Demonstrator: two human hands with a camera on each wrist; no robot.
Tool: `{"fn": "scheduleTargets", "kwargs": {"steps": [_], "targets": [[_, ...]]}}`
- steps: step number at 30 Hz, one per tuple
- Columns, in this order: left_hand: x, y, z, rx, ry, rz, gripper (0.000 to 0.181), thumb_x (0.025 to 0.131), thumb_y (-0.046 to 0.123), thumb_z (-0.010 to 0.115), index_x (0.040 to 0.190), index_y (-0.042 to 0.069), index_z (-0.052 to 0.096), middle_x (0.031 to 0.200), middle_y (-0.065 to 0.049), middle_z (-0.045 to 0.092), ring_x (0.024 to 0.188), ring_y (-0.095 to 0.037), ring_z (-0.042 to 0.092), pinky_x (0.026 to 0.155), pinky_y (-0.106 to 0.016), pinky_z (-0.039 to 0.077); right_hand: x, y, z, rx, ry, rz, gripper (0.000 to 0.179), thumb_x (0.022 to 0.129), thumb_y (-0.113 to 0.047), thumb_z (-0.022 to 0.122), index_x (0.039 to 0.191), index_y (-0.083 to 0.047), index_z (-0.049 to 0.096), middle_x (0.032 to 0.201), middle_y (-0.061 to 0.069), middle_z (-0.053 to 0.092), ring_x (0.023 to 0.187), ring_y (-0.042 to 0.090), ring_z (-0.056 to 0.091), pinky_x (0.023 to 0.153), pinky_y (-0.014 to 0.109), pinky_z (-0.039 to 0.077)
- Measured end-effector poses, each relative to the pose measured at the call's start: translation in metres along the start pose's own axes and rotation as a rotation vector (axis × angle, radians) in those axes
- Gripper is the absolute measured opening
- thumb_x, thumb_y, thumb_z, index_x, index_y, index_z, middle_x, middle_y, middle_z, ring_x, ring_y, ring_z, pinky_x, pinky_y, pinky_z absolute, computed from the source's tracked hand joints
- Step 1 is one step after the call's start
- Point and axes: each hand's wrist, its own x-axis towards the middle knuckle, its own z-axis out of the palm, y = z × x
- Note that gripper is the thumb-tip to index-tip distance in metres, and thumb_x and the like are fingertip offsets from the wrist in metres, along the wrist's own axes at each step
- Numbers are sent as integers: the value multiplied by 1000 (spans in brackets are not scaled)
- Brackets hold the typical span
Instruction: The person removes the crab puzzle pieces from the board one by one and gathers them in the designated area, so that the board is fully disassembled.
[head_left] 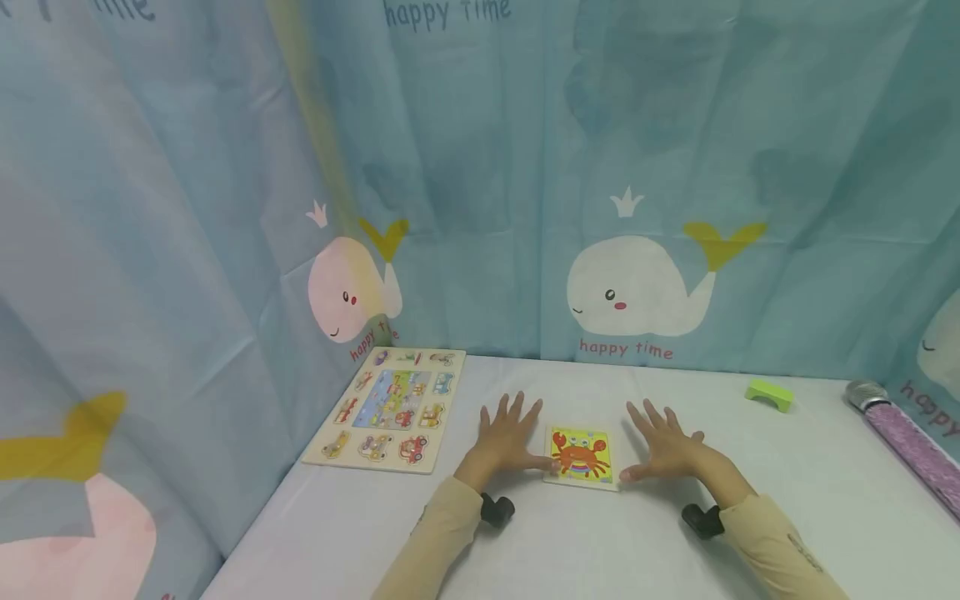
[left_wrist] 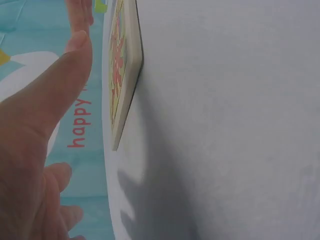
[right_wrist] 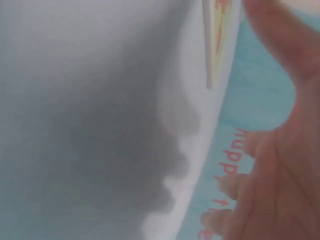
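Observation:
A small square crab puzzle, yellow with a red crab, lies flat on the white table between both hands. My left hand is spread at its left side, the thumb over or by the puzzle's left edge; whether it touches cannot be told. In the left wrist view the puzzle appears edge-on beyond the thumb. My right hand is spread at the other side, thumb pointing at the puzzle's right edge. The right wrist view shows only a corner of the puzzle near that thumb. Neither hand grips anything.
A larger wooden vehicle puzzle board lies at the back left. A green arch block sits at the back right, with a pink glittery microphone along the right side. Blue whale-print curtains hang behind and at the left of the table.

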Motion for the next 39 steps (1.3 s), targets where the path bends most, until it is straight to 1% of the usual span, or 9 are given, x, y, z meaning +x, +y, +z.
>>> {"fn": "scheduleTargets", "kwargs": {"steps": [4, 8, 13, 16, 19, 22, 26, 33, 39], "targets": [[-1, 0, 2, -18, -15, 6, 104, 66, 79, 53, 148, 28, 15, 156, -9, 11, 142, -34, 9, 108, -63, 13, 8, -3, 0, 15, 43, -18, 105, 73, -68, 58, 147, -10, 12, 150, 28, 14, 132, 57, 10, 84, 83, 12], [-2, 6, 2, -92, -63, 59, 93, 74, 74, 50, 148, 27, 16, 155, -11, 10, 143, -33, 9, 109, -60, 16, 18, -7, -1, 66, 181, -101, 77, 87, -48, 56, 145, -10, 24, 142, 26, 34, 131, 48, 26, 93, 73, 25], [-1, 17, 4, -112, -168, 114, 83, 78, 70, 50, 146, 35, 18, 156, -10, 7, 143, -30, 6, 111, -57, 13, 34, -13, 4, 70, 253, -220, 50, 89, -22, 60, 133, -4, 44, 115, 19, 54, 106, 34, 51, 89, 53, 45], [-1, 24, 5, -85, -219, 122, 79, 77, 70, 51, 143, 43, 19, 156, -10, 6, 144, -28, 4, 112, -55, 11, 44, -20, 7, 85, 233, -286, 39, 89, -13, 59, 125, -2, 51, 98, 12, 56, 89, 23, 54, 81, 43, 50], [0, 28, 5, -45, -255, 130, 76, 77, 71, 49, 142, 48, 18, 156, -13, 4, 144, -28, 2, 112, -55, 9, 52, -29, 8, 131, 167, -322, 32, 89, -6, 56, 120, -4, 54, 88, 6, 55, 78, 16, 52, 76, 36, 49], [-1, 30, 6, -44, -280, 122, 76, 78, 70, 49, 142, 48, 17, 155, -16, 3, 144, -30, 0, 113, -54, 8, 58, -39, 10, 166, 73, -317, 33, 88, 0, 53, 119, -9, 55, 86, 4, 53, 73, 14, 48, 75, 33, 48], [-5, 32, 8, -58, -284, 119, 76, 78, 68, 52, 143, 45, 19, 156, -15, 0, 144, -30, -2, 112, -55, 8, 63, -48, 15, 154, 14, -326, 37, 84, 3, 52, 117, -13, 56, 85, 5, 51, 72, 13, 46, 73, 31, 47], [-6, 31, 12, -46, -285, 158, 72, 82, 64, 50, 144, 41, 20, 156, -10, 1, 144, -27, 0, 113, -53, 8, 66, -60, 24, 73, -1, -314, 35, 87, 0, 51, 117, -16, 57, 86, 3, 51, 73, 14, 47, 80, 37, 50], [-2, 29, 9, -45, -275, 153, 69, 83, 63, 50, 143, 42, 23, 156, -11, -1, 144, -27, 1, 114, -50, 8, 67, -70, 19, -12, 18, -318, 38, 87, 0, 52, 122, -15, 53, 86, 6, 51, 71, 16, 48, 78, 38, 53]]}}
